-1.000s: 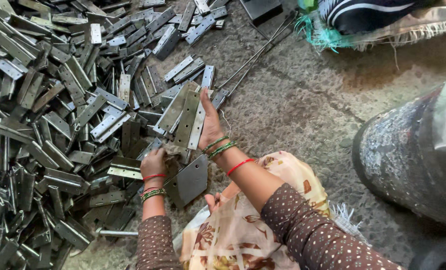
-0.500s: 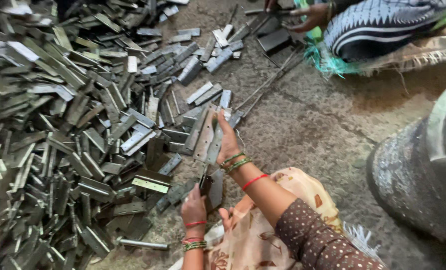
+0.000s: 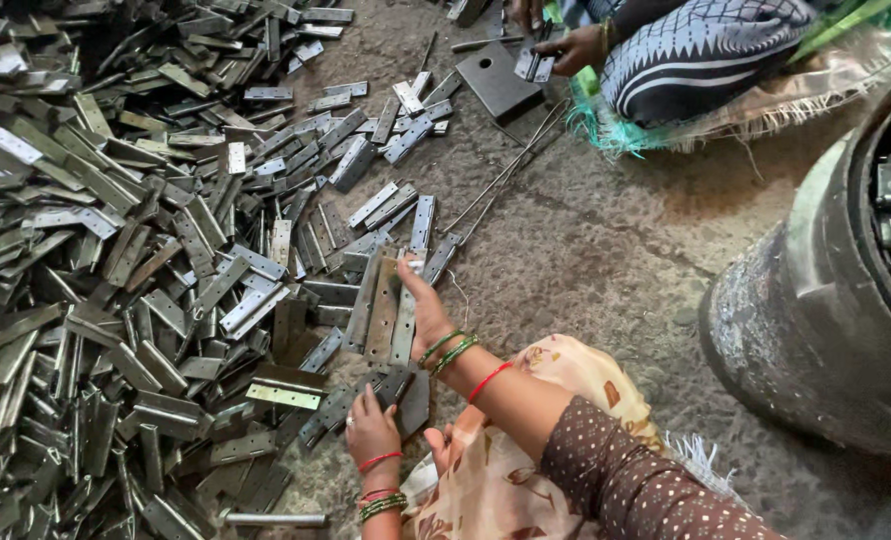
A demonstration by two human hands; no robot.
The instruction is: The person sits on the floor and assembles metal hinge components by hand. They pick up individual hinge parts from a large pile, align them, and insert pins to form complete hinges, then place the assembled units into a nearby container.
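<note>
**Two hands at the edge of a metal heap**

Two bare hands work at the pile's rim. The right hand [image 3: 424, 312] lies spread, fingers flat on a row of long metal strips [image 3: 386, 312] standing side by side. The left hand [image 3: 374, 432] curls its fingers over the edge of a dark flat plate [image 3: 413, 400] just below those strips (whether it grips or only rests is unclear). Leftward, the heap of hinge pieces [image 3: 116, 250] covers the ground. Rightward, bare concrete floor [image 3: 606, 250] opens, bounded by a dark drum [image 3: 816, 320]. Farther off, another person's hand [image 3: 578, 48] holds small pieces beside a square plate [image 3: 498, 82].
</note>
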